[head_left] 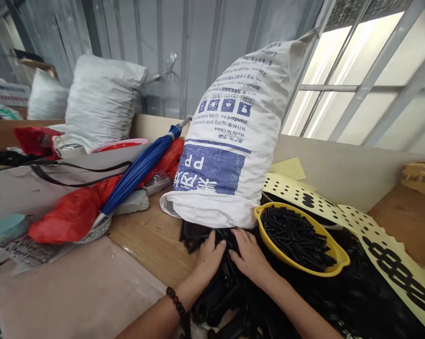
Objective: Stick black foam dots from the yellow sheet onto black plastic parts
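A large white woven sack (248, 117), printed in blue, leans against the wall with its rolled mouth facing down toward me. Black plastic parts (189, 238) lie at that mouth, some partly under its rim. My left hand (210, 258), with a beaded bracelet at the wrist, is curled over these parts, thumb toward the right. Beside it, my right hand (248, 256) grips among the same parts, its fingertips close to the sack rim. The parts' exact shape is hidden by the hands. More black tubular pieces (216, 299) lie below, between my forearms.
A yellow basin (341, 266) full of small black pieces stands to the right, near perforated yellow sheets (371, 235). On the left lie a folded blue umbrella (142, 167), a red plastic bag (67, 216) and a teal bowl (9, 228). Another white sack (99, 94) stands behind.
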`<state>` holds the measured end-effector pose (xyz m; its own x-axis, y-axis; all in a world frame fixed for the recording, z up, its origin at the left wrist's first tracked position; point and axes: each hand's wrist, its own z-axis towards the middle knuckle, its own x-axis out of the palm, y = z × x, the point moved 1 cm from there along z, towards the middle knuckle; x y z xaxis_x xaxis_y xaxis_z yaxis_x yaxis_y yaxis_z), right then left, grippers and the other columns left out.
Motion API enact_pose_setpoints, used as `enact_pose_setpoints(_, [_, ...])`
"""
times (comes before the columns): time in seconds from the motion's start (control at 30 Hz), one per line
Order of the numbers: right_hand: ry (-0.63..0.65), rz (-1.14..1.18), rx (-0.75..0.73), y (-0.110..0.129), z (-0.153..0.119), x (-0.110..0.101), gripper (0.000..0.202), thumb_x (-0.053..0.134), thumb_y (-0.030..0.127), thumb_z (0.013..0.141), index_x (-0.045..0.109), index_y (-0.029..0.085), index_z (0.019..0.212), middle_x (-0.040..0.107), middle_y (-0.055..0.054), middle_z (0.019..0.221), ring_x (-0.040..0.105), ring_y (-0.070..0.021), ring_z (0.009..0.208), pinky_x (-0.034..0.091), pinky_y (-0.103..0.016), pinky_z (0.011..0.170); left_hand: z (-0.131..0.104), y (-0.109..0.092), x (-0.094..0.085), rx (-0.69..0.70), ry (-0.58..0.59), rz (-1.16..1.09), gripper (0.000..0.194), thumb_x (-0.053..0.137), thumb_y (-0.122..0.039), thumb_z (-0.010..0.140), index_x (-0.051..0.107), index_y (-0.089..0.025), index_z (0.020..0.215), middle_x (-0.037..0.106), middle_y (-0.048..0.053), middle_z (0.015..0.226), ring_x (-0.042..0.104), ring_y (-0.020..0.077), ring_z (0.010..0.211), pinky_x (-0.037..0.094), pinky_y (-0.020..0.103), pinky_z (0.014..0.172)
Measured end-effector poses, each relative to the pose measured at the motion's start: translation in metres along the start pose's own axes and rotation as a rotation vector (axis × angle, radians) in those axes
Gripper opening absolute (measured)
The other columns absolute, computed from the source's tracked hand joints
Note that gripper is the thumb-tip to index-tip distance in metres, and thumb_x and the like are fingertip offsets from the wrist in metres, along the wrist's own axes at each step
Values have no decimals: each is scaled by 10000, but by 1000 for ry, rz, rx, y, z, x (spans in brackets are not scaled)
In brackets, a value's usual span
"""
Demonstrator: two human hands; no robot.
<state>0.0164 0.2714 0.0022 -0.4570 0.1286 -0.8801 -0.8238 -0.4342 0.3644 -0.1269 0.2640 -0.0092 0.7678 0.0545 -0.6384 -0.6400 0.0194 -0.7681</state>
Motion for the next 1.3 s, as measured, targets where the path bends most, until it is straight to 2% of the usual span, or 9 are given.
enact_pose_setpoints(0.2, [-74, 69, 45, -12, 5, 14, 552, 399, 281, 829, 392, 190, 1374, 423, -105, 1417, 345, -316, 1291, 351, -501, 1030, 5, -6, -43, 155, 14, 199, 382, 456, -265, 840, 569, -212, 1201, 675, 91, 999, 612, 286, 960, 446, 382, 858])
enact_pose_setpoints(0.3, [-135, 119, 68, -10, 21, 17, 571, 353, 310, 861, 324, 171, 1414, 387, -131, 1431, 299, -316, 1326, 292, -518, 1064, 11, -13, -59, 223, -84, 292, 399, 421, -208, 864, 528, -213, 1248, 598, 105, 1171, 545, 274, 1083, 408, 388, 929])
enact_pose_setpoints(0.4, [-174, 160, 69, -5, 40, 14, 609, 306, 342, 888, 201, 154, 1457, 328, -148, 1457, 222, -300, 1370, 247, -518, 1085, 25, -24, -62, 296, -201, 358, 463, 404, -186, 882, 420, -228, 1343, 431, 95, 1371, 389, 258, 1248, 329, 390, 1023])
enact_pose_setpoints(0.57, [-156, 140, 113, 6, 56, 11, 630, 367, 349, 867, 219, 127, 1438, 322, -182, 1426, 259, -333, 1338, 258, -518, 1062, 51, -30, -56, 314, -270, 409, 366, 402, -243, 906, 501, -192, 1255, 504, 141, 1259, 434, 306, 1183, 350, 466, 973])
enact_pose_setpoints(0.77, [39, 64, 131, 34, 42, 12, 480, 388, 244, 854, 432, 183, 1328, 449, -159, 1340, 499, -324, 1102, 424, -479, 856, 38, 2, -41, 361, -120, 398, 311, 391, -265, 906, 605, -160, 1106, 607, 140, 1120, 536, 296, 1076, 418, 454, 918])
enact_pose_setpoints(0.93, [151, 26, 32, 51, 25, -4, 428, 455, 275, 843, 496, 276, 1269, 455, -36, 1380, 478, -258, 1107, 405, -411, 885, 12, 25, -55, 456, -42, 367, 346, 368, -265, 903, 577, -171, 1162, 608, 104, 1154, 535, 229, 1090, 419, 392, 968])
enact_pose_setpoints(1.1, [108, -31, 197, 34, 22, -19, 485, 430, 361, 898, 405, 254, 1370, 396, -84, 1426, 356, -355, 1217, 315, -543, 953, -10, 63, -100, 311, -211, 433, 497, 461, -480, 859, 540, -198, 1260, 439, 136, 1385, 334, 337, 1310, 269, 534, 1069])
enact_pose_setpoints(1.2, [94, -24, 356, 15, 35, -14, 480, 443, 402, 921, 398, 228, 1366, 369, -118, 1430, 375, -356, 1232, 332, -587, 943, -28, 92, -112, 167, -64, 402, 630, 490, -566, 824, 429, -252, 1366, 347, 126, 1459, 263, 368, 1356, 261, 567, 1060])
enact_pose_setpoints(1.3, [91, 18, 422, 3, 51, -4, 456, 479, 423, 923, 445, 200, 1319, 408, -114, 1397, 433, -309, 1216, 362, -551, 965, -47, 100, -100, 147, 0, 350, 697, 506, -563, 818, 332, -259, 1421, 274, 131, 1498, 248, 356, 1370, 227, 565, 1079])
